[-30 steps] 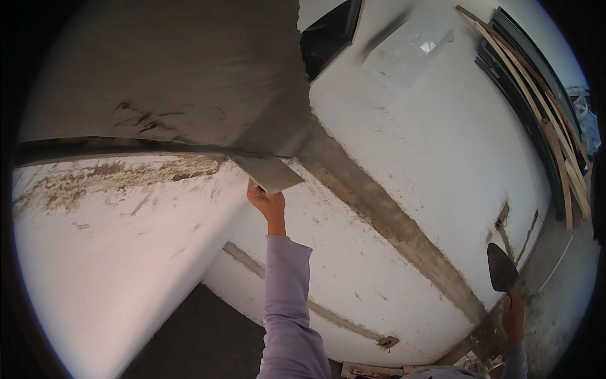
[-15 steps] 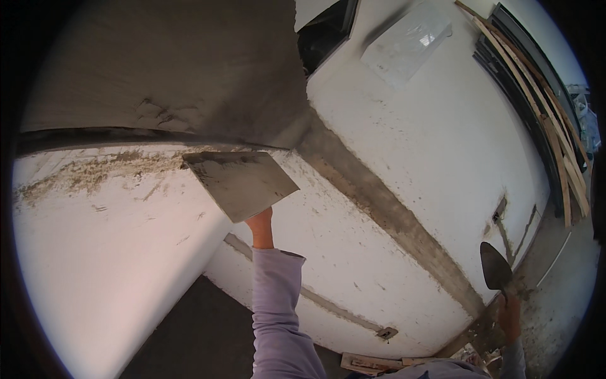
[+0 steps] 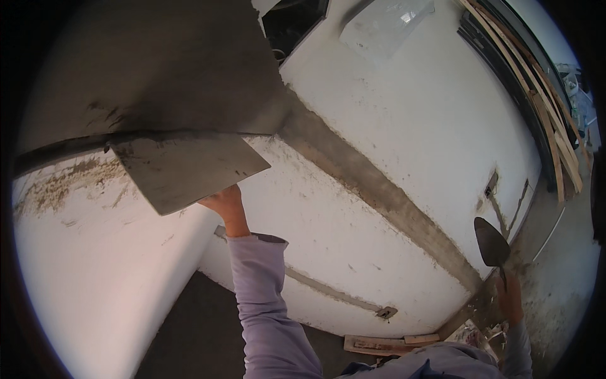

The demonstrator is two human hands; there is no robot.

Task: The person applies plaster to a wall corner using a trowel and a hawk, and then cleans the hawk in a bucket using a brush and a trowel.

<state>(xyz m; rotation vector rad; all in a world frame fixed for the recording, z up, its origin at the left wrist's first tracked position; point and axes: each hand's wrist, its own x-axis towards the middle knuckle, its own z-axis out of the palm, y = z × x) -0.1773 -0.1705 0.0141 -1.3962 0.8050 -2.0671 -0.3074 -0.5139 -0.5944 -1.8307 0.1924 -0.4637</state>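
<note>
My left hand (image 3: pixel 225 201) is raised and closed under a flat, four-sided metal plasterer's hawk (image 3: pixel 192 170). The grip itself is hidden behind the plate. Thin grey residue and a few dark crumbs mark the hawk's face. Its far edge lies along the dark seam where a grey plastered surface (image 3: pixel 170 57) meets the white wall (image 3: pixel 126 221); whether it touches cannot be made out. Lower at the right, my right hand (image 3: pixel 510 300) is wrapped round the handle of a pointed trowel (image 3: pixel 491 241), blade up, apart from the hawk.
A grey mortar strip (image 3: pixel 379 183) runs down the wall corner. Wooden planks (image 3: pixel 555 136) and dark lengths lean at the far right. Clear plastic sheeting (image 3: pixel 388 25) hangs on the wall. Short boards (image 3: pixel 379 345) lie below, and two wall boxes (image 3: pixel 386 312) sit in filled channels.
My left hand and the hawk have moved left along the seam. The whole view has shifted a little, and my right hand still holds the trowel low at the right.
</note>
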